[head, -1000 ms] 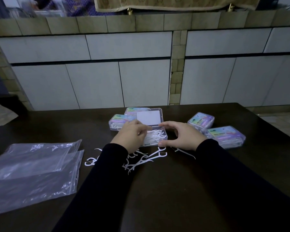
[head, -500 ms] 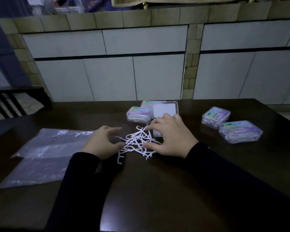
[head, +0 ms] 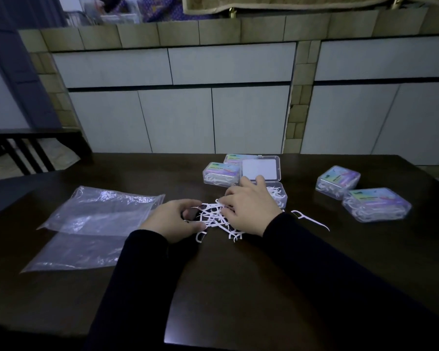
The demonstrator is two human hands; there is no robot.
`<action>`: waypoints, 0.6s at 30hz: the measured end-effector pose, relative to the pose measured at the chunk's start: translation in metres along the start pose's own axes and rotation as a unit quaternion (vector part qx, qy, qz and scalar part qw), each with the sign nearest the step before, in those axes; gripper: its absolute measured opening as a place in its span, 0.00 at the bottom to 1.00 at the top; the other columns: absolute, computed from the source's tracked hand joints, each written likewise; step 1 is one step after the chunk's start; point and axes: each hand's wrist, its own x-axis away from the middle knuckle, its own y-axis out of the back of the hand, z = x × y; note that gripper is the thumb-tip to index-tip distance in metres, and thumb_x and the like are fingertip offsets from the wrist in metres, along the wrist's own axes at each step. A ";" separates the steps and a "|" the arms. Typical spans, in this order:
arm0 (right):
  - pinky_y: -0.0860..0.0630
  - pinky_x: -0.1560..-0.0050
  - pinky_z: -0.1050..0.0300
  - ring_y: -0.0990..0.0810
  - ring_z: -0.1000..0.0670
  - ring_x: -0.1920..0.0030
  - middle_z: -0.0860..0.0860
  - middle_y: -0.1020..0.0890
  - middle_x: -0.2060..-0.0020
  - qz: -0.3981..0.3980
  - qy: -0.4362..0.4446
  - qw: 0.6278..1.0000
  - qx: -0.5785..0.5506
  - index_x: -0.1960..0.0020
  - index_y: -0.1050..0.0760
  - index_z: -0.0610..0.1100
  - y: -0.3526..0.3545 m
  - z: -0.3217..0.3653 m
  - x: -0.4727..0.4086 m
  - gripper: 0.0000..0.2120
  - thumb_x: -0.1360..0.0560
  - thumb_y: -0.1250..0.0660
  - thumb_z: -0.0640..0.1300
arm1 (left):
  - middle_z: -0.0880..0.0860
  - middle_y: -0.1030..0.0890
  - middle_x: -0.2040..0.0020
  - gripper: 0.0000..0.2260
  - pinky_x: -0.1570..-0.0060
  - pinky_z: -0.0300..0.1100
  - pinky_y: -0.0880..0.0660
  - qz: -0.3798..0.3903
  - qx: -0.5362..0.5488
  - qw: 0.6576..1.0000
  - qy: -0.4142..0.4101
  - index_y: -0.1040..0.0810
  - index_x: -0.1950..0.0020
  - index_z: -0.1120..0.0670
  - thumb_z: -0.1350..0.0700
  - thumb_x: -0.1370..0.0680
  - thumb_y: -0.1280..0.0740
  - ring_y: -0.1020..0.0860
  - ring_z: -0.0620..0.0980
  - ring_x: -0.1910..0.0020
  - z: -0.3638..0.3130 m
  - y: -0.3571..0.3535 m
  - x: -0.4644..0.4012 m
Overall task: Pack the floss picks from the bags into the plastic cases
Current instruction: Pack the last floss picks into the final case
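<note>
Left hand (head: 171, 220) rests on the counter (head: 238, 287) at the left edge of the loose floss picks (head: 214, 219), fingers curled in toward the pile, thumb and fingertips at the nearest picks; can't tell if it actually pinches one. Right hand (head: 251, 211) lies palm down over the right side of the same pile, fingers spread and only slightly bent, pressing on the picks, fingertips reaching to the near-left corner of the open case (head: 280, 196). Both sleeves dark.

Pile is a tangle of white picks between the two hands, mid-counter. One stray pick (head: 311, 220) lies just right of the right wrist, apart from the pile.

Open case sits just far of the right hand, partly filled with picks, clear lid (head: 261, 168) flipped back on the far side. Two closed cases (head: 221, 173) with colourful labels touch its left side, one behind the other. Two more closed filled cases (head: 338, 181) sit well to the right, close together, nearer one (head: 376, 203) larger in view.

Two flat clear zip bags (head: 99, 216) lie overlapping on the left of the counter, near the left hand.
</note>
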 end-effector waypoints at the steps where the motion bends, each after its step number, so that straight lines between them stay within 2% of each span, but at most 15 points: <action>1: 0.44 0.37 0.42 0.34 0.49 0.36 0.55 0.24 0.37 -0.003 0.010 1.000 0.003 0.34 0.26 0.56 0.002 0.001 0.002 0.18 0.19 0.48 0.54 | 0.44 0.28 0.60 0.22 0.54 0.36 0.32 0.001 -0.001 1.000 -0.002 0.26 0.34 0.41 0.47 0.27 0.28 0.26 0.44 0.58 0.000 0.000 0.000; 6: 0.43 0.37 0.46 0.31 0.52 0.40 0.59 0.21 0.42 0.024 0.016 0.999 -0.029 0.38 0.22 0.58 0.018 0.002 0.014 0.15 0.22 0.40 0.53 | 0.44 0.24 0.62 0.10 0.58 0.38 0.28 -0.003 -0.012 1.000 -0.017 0.21 0.50 0.43 0.45 0.29 0.27 0.25 0.42 0.61 -0.001 -0.001 0.001; 13: 0.38 0.37 0.49 0.24 0.53 0.43 0.60 0.19 0.48 0.099 -0.036 0.993 -0.061 0.44 0.19 0.57 0.032 -0.021 0.024 0.09 0.24 0.33 0.50 | 0.43 0.24 0.64 0.16 0.64 0.39 0.31 -0.017 -0.039 0.998 -0.049 0.23 0.61 0.47 0.36 0.33 0.28 0.26 0.41 0.63 -0.025 -0.015 -0.001; 16: 0.37 0.38 0.51 0.24 0.55 0.47 0.61 0.18 0.51 0.143 -0.054 0.985 -0.081 0.46 0.18 0.56 0.036 -0.032 0.028 0.09 0.25 0.30 0.49 | 0.45 0.23 0.66 0.16 0.65 0.38 0.31 -0.007 -0.024 0.996 -0.085 0.21 0.62 0.46 0.35 0.33 0.28 0.25 0.43 0.64 -0.033 -0.017 -0.003; 18: 0.36 0.39 0.51 0.24 0.55 0.48 0.60 0.18 0.52 0.148 -0.067 0.981 -0.107 0.45 0.19 0.55 0.038 -0.040 0.031 0.10 0.26 0.29 0.51 | 0.44 0.22 0.59 0.19 0.58 0.38 0.27 0.009 -0.003 0.994 -0.107 0.19 0.55 0.42 0.31 0.37 0.29 0.24 0.42 0.58 -0.035 -0.014 -0.001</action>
